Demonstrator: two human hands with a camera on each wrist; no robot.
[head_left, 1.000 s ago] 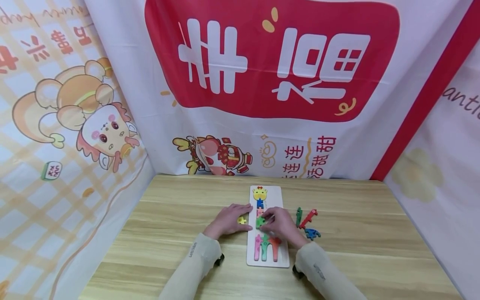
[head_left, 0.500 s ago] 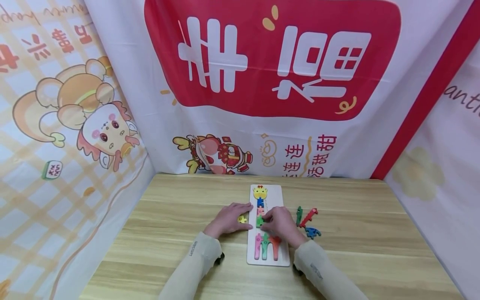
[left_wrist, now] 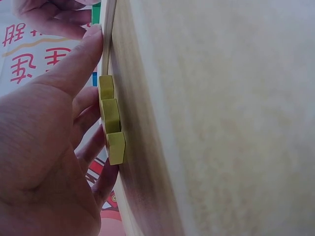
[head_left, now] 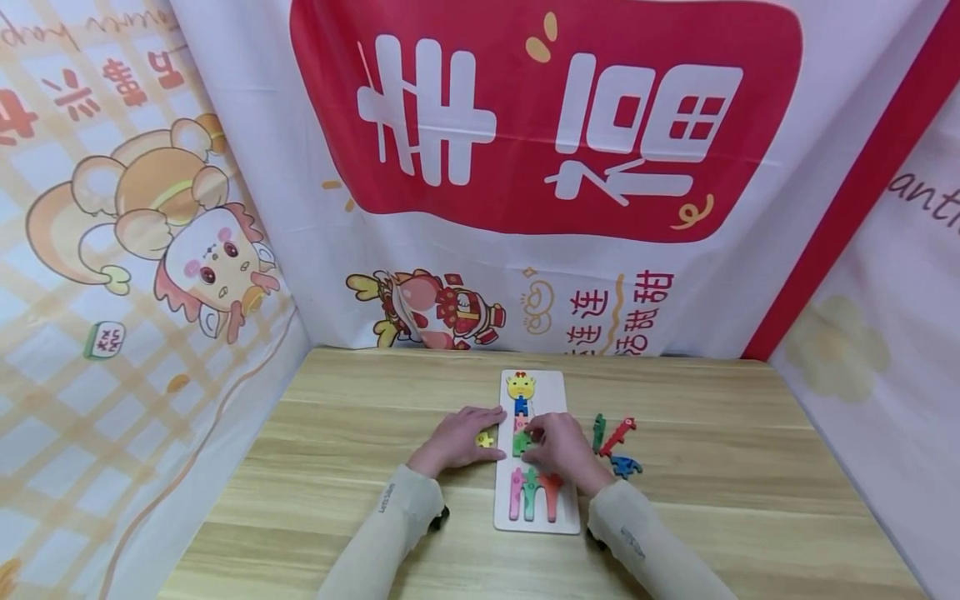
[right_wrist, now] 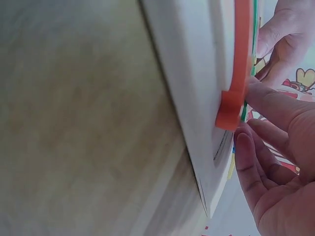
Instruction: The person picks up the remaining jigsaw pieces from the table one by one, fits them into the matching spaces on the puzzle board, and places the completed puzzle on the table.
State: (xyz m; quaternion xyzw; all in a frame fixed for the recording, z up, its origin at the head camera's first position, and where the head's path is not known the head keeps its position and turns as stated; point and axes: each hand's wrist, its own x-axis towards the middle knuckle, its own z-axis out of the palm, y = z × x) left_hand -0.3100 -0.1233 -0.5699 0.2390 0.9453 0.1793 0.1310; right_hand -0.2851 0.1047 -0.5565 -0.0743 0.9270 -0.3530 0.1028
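Note:
A white giraffe puzzle board [head_left: 550,393] lies on the table, with a yellow head piece [head_left: 521,386], a blue neck piece [head_left: 521,406] and pink, green and orange-red leg pieces [head_left: 530,496] in it. My right hand [head_left: 562,446] pinches a green puzzle piece [head_left: 521,443] at the body section, partly covered by the fingers. At the board's left edge, my left hand [head_left: 457,439] rests with thumb and fingertips spread against the rim. Between them lies a loose yellow puzzle piece [head_left: 485,439], whose notched side [left_wrist: 112,115] shows in the left wrist view.
Right of the board lie loose pieces: a dark green one [head_left: 598,432], a red one [head_left: 618,436] and a blue one [head_left: 626,466]. Printed cloth [head_left: 540,292] hangs behind the wooden table [head_left: 360,400] and along its sides.
The right fingers have shifted very slightly on the green puzzle piece. The left hand, the board and the loose pieces stay in place.

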